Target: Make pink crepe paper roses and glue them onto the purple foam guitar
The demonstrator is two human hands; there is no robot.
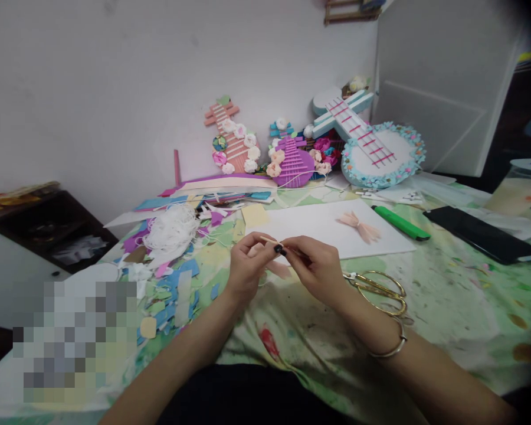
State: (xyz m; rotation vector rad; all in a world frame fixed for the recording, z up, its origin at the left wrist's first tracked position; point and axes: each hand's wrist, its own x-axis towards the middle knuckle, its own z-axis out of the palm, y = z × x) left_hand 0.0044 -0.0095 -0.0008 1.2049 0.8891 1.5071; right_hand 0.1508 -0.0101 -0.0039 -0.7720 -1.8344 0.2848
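My left hand (248,265) and my right hand (316,265) meet at the fingertips above the near edge of a white board (305,218). The left fingers are closed on a thin pale stick (269,239) that reaches toward the right fingertips. My right hand is pinched, and its fingers hide what is in them. Below the hands shows a pale pink paper piece (278,269); whether it is held or lying there I cannot tell. On the board lies a tied pink paper bundle (358,226). Gold-handled scissors (380,290) lie by my right wrist, their blades partly hidden.
Paper-flower-trimmed model instruments, including a purple one (294,165) and a white-and-blue one (383,154), lean against the wall. White string (171,231) and paper scraps (166,307) lie left. A green cutter (400,223), black phone (484,233) and lidded cup (520,189) stand or lie right.
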